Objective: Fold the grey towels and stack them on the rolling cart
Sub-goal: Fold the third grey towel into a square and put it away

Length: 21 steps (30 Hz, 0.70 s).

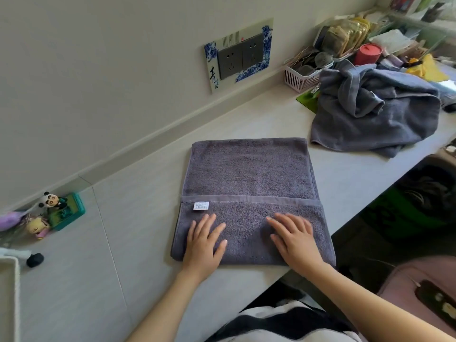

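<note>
The fingers (217,228) of the left hand (203,245) are lying straight and spread, pressing flat on the folded dark grey terry towel (249,178) and gripping nothing. The right hand (294,240) is resting just beside it, fingers likewise straight and flat on the cloth. Both are pressing the near flap, low in the centre of the frame, where a small white label (200,205) is sitting by the hem band. The towel is lying flat on the pale grey desk (138,193), its near right corner hanging just past the desk's edge. Well apart, at the upper right, a crumpled heap of grey towels (375,112) is sitting on the same desk, touching a pink slatted plastic basket (299,80). At the left edge, a small panda figurine (51,199) is standing on a green box (69,213).
</note>
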Each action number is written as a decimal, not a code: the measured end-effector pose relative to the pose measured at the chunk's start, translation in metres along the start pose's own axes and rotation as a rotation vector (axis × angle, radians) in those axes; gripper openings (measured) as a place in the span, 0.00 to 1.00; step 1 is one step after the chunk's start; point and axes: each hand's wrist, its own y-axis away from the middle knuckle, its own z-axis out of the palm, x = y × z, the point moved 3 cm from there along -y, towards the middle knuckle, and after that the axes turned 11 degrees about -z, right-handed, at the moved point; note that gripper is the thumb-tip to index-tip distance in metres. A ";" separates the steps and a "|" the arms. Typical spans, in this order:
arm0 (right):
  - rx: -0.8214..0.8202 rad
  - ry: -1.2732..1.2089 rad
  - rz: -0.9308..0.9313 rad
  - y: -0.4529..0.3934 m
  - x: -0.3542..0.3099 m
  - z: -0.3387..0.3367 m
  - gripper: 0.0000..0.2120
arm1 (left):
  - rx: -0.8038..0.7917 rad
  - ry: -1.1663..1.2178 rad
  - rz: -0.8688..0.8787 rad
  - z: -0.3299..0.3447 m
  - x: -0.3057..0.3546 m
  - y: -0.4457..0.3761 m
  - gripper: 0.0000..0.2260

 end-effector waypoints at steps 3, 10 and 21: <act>0.038 -0.111 -0.213 0.015 -0.023 0.005 0.19 | 0.029 0.160 0.100 0.002 0.008 0.021 0.13; 0.079 -0.082 -0.228 0.020 -0.025 0.018 0.16 | -0.095 0.214 0.076 0.002 0.009 0.024 0.19; -0.125 -0.141 -0.027 -0.013 -0.029 0.009 0.12 | -0.284 0.028 -0.018 -0.020 0.021 0.003 0.15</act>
